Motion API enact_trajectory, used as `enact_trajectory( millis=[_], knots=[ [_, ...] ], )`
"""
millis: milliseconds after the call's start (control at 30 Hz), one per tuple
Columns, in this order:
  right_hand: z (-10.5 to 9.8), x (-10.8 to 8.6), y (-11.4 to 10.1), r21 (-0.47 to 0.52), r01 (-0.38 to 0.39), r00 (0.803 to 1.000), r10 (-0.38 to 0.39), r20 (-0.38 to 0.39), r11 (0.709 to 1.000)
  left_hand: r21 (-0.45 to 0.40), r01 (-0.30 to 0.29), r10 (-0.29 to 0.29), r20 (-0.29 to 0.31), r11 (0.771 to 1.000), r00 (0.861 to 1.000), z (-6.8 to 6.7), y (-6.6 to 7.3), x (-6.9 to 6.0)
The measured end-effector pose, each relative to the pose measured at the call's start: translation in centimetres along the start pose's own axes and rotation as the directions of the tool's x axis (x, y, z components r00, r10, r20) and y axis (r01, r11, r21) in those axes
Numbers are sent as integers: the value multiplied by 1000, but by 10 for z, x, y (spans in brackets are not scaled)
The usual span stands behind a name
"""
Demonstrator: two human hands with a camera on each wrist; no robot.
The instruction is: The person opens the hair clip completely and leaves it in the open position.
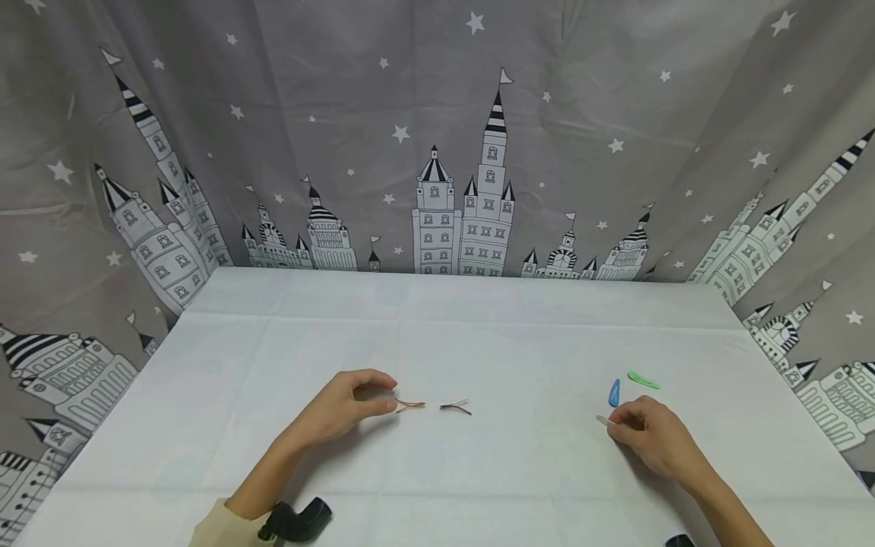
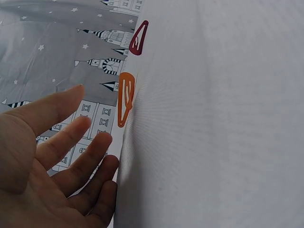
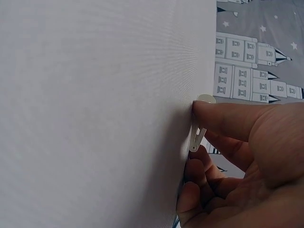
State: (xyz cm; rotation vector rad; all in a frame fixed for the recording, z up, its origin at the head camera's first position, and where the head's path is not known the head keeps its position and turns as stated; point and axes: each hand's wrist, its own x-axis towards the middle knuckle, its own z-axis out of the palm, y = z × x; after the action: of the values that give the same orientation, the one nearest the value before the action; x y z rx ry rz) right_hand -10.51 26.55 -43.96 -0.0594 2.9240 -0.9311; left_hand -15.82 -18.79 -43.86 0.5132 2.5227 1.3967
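In the head view, my left hand (image 1: pixel 345 406) hovers at the left end of an orange snap hair clip (image 1: pixel 412 404). Thumb and fingers are spread apart, with nothing held between them; in the left wrist view a gap separates the fingers from the orange clip (image 2: pixel 126 77). A dark red hair clip (image 1: pixel 455 407) lies just to its right. On the right, my right hand (image 1: pixel 649 437) pinches a whitish hair clip (image 1: pixel 602 419) between thumb and fingers at the tabletop. The thumb covers part of this pale clip (image 3: pixel 205 98) in the right wrist view.
Just beyond my right hand lie a blue hair clip (image 1: pixel 614 393) and a green one (image 1: pixel 643 380). A white cloth (image 1: pixel 526 349) covers the table. Behind it hangs a grey curtain (image 1: pixel 342 99) printed with castles and stars.
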Motion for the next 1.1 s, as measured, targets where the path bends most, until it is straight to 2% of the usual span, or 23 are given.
enact_trajectory(
  millis=[433, 700, 1100],
  knots=[
    [6, -4, -7, 34, 10, 1000, -10, -13, 999, -3, -7, 7, 5, 1000, 1000, -1, 0, 0],
    [14, -7, -27, 95, 69, 997, -64, -46, 993, -6, -3, 3, 7, 1000, 1000, -1, 1, 0],
    [32, -7, -64, 191, 168, 985, -173, 9, 967, 2, 3, -3, -3, 1000, 1000, 5, 7, 0]
  ],
)
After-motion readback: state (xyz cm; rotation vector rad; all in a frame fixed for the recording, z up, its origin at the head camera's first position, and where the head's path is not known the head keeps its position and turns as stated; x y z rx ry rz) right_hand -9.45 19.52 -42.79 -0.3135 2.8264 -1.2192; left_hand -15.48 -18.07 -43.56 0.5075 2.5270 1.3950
